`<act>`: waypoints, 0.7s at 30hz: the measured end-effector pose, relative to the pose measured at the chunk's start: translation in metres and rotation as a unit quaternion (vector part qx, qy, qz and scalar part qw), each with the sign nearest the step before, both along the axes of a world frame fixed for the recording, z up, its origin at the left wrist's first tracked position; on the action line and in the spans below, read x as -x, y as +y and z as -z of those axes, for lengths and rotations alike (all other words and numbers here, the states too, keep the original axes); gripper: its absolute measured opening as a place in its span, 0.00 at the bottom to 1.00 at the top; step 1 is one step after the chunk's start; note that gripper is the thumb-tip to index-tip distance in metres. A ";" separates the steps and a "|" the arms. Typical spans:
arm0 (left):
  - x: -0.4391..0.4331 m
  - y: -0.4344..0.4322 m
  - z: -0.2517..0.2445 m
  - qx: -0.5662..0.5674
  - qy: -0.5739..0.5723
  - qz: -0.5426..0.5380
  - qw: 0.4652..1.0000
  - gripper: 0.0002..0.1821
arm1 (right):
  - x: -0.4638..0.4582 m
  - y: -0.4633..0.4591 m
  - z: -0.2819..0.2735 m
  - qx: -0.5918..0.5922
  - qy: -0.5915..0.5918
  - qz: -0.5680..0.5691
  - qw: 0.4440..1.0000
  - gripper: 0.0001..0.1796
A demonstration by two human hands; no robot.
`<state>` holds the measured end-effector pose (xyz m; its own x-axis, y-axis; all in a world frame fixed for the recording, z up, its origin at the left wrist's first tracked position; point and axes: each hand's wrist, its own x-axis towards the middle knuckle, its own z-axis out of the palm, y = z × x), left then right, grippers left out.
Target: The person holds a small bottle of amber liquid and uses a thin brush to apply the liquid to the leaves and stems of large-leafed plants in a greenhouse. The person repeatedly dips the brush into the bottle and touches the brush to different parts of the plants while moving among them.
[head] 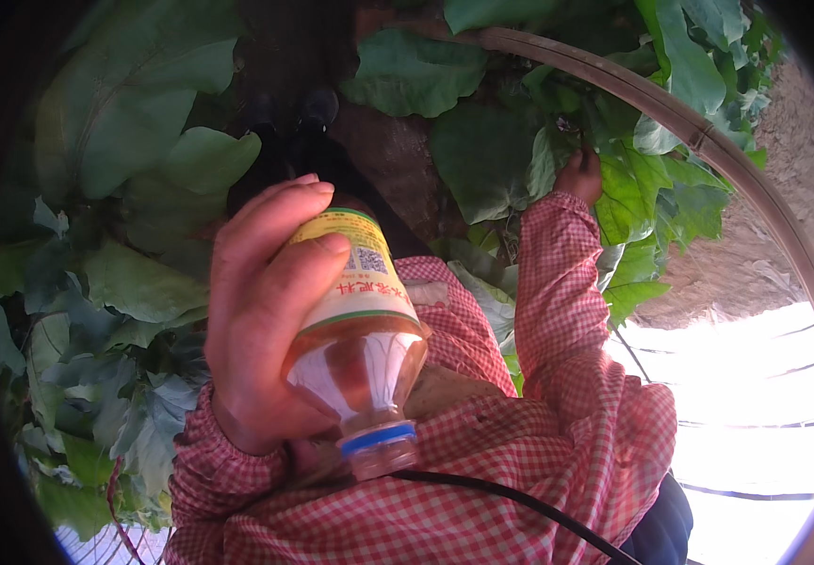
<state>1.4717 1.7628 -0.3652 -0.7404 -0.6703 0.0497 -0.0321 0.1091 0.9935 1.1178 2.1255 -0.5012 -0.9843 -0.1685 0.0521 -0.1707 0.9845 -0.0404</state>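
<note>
My left hand (258,311) is wrapped around a clear plastic bottle (357,367) with a yellow and white printed label. The bottle's neck, with a blue ring, points down the picture, towards my checked clothing. Amber colour shows through its wall. At the upper right, my right hand (580,176) reaches in among broad green leaves, its fingers bent close to a thin stem and a small purplish flower (567,126). Whether the fingers grip the stem is too small and dark to tell.
Large leaves (145,282) crowd the left side. A curved pole (704,138) arches over the right, before an earthen bank (781,212). A black cable or tube (513,494) crosses my red checked clothing near the bottle's neck. Dark shoes (319,109) show at the top.
</note>
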 end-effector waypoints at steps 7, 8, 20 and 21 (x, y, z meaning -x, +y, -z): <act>0.026 -0.020 -0.053 0.069 0.016 0.017 0.997 0.48 | -0.072 -0.057 -0.046 0.125 -0.074 -0.083 0.986 0.11; 0.028 -0.026 -0.064 0.071 0.014 0.029 0.997 0.48 | -0.087 -0.072 -0.058 0.133 -0.080 -0.111 0.982 0.10; 0.111 -0.072 -0.099 0.207 -0.112 0.002 0.972 0.37 | -0.139 -0.186 -0.294 0.484 -0.094 -0.241 0.836 0.10; 0.118 -0.075 -0.098 0.209 -0.121 0.012 0.970 0.37 | -0.135 -0.186 -0.309 0.520 -0.095 -0.243 0.813 0.10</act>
<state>1.3538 1.6878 -0.2670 -0.7798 -0.6108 0.1371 -0.2506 0.5053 0.8258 1.2524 1.9390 -0.1917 -0.8216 -0.5018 0.2706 -0.4235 0.2194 -0.8789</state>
